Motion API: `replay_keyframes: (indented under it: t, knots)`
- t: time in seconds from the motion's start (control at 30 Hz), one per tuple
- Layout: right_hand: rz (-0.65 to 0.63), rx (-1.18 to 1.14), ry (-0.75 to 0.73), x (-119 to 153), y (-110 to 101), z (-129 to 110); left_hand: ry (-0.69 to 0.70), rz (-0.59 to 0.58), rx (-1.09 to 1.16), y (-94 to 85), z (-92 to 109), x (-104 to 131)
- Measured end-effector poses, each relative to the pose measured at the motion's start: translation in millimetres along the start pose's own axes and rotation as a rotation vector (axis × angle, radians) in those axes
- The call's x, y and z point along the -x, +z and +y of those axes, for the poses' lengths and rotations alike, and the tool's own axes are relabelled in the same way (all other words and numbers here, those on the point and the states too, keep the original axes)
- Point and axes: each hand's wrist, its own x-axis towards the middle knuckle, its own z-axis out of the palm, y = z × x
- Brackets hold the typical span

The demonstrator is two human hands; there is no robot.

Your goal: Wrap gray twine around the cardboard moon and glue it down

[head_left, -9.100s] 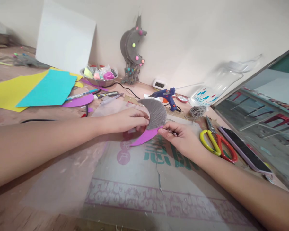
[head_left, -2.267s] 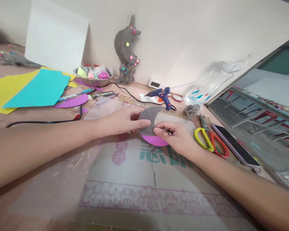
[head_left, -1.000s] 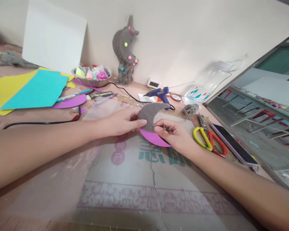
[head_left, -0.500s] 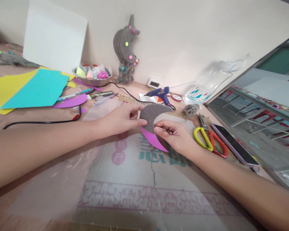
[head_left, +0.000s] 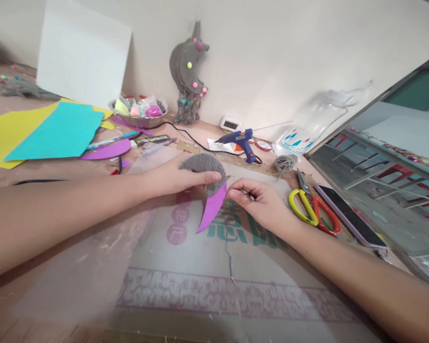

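A purple crescent (head_left: 213,207) of craft foam or card, its upper part wrapped in grey yarn (head_left: 206,164), is in my left hand (head_left: 180,176). The thumb presses on the wrapped part, and the bare purple tip points down. Close to the crescent's right edge, my right hand (head_left: 252,197) is closed in a pinch. A bit of grey strand shows among its curled fingers; the rest is hidden.
On the right lie yellow-and-red scissors (head_left: 312,207), a phone (head_left: 350,216) and a yarn ball (head_left: 286,163). Behind are a blue glue gun (head_left: 241,139), a small clock (head_left: 230,125), a plastic bottle (head_left: 303,126) and a metal bowl (head_left: 139,118). Coloured sheets (head_left: 57,133) lie left.
The crescent has turned in my left hand, so its purple tip now points down and left instead of down and right. It has shifted left, away from my right hand.
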Motion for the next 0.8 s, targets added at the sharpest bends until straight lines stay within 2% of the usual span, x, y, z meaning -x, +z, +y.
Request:
replay_keyframes:
  t: [0.1,0.27,0.37,0.57,0.8]
  knots:
    - [0.001,-0.004,0.007,-1,0,-1,-0.045,0.015,0.048,0.8,1,-1]
    - [-0.047,-0.02,0.016,-1,-1,0,0.048,-0.022,0.09,7.3,3,1]
    - [-0.015,-0.037,0.016,0,-3,5,0.071,-0.029,0.082,9.6,6,2]
    - [0.06,-0.04,-0.002,0,-4,6,-0.062,-0.124,0.081,9.6,10,4]
    - [0.059,-0.034,0.008,0,-3,3,-0.088,-0.117,0.002,7.9,9,4]
